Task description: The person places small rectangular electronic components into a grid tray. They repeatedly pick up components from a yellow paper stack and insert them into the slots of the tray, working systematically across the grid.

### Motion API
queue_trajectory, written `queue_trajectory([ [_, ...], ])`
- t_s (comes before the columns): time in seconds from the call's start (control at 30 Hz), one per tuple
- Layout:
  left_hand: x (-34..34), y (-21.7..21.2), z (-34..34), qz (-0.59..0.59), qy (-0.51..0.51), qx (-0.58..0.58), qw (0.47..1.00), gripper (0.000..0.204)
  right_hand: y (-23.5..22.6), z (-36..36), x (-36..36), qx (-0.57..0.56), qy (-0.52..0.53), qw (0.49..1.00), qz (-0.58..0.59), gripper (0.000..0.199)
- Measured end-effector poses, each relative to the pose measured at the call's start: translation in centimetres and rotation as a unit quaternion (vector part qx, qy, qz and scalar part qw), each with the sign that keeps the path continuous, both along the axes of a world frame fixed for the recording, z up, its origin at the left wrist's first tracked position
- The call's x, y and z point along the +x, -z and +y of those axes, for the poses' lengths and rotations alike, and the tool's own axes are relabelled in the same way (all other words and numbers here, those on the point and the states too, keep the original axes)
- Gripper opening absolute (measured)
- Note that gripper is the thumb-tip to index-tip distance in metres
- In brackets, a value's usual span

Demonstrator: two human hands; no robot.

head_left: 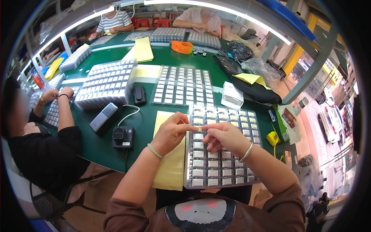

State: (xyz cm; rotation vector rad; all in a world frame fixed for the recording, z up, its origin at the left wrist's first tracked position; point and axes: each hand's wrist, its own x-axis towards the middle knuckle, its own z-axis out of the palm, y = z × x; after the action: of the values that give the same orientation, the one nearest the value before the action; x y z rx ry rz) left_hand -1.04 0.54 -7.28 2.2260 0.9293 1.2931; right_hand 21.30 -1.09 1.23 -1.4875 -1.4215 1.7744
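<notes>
Over a clear tray (188, 170) of white blocks (198, 154), toward its eleven o'clock corner, a small yellowish piece (199, 128) is pinched by the left hand (170, 132), its thumb and forefinger pressed together; the spot is also met by the fingertips of the right hand (226, 137), though whether those are clamped on the piece cannot be told, so tiny is it and so tightly are the tips crowded. By that smallness a slip is probably made the likeliest mishap: were the pinch eased unevenly, the piece could be dropped and lost in a gap between blocks. The right hand's lower fingers are curled over the middle rows, where a block could be knocked askew by a knuckle; at four o'clock from the piece, the same could be done by the metal bangle (247, 154) should the wrist be lowered. The tray's near side, at six o'clock, is set close to the edge of the green table (146, 120), and could be tipped by a leaning body. At seven o'clock, yellow paper (169, 166) is laid alongside and could be dragged by the left forearm. At twelve o'clock, a second tray (174, 103) is placed just beyond, and could be jarred by any forward shove.
</notes>
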Motion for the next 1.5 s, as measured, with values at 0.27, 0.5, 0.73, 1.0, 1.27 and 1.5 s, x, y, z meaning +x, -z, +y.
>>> queue_trajectory([
  [0.27,0.0,0.0,-0.1,-0.017,0.004,0.0,1.0,0.036,0.0,-2.1,-0.6,0.379,-0.096,0.872,-0.294,0.043],
  [0.5,0.1,0.1,0.0,-0.025,0.007,-0.005,1.0,0.037,1.8,-1.5,-0.2,0.499,-0.188,0.731,-0.425,0.041],
  [0.73,-0.8,0.6,0.7,-0.01,-0.161,0.004,0.987,0.027,1.0,-1.2,-0.3,0.532,-0.232,0.698,-0.419,0.039],
  [1.0,-2.1,3.8,1.3,0.149,-0.362,-0.072,0.917,0.06,-0.7,-0.1,2.4,0.557,-0.11,0.762,-0.311,0.027],
  [1.27,-3.3,2.3,2.4,0.041,-0.348,-0.182,0.919,0.048,-0.5,0.8,3.6,0.543,-0.095,0.785,-0.283,0.023],
  [1.5,-2.1,1.2,1.7,0.033,-0.287,0.027,0.957,0.033,-0.3,3.3,2.3,0.504,-0.104,0.814,-0.269,0.021],
])
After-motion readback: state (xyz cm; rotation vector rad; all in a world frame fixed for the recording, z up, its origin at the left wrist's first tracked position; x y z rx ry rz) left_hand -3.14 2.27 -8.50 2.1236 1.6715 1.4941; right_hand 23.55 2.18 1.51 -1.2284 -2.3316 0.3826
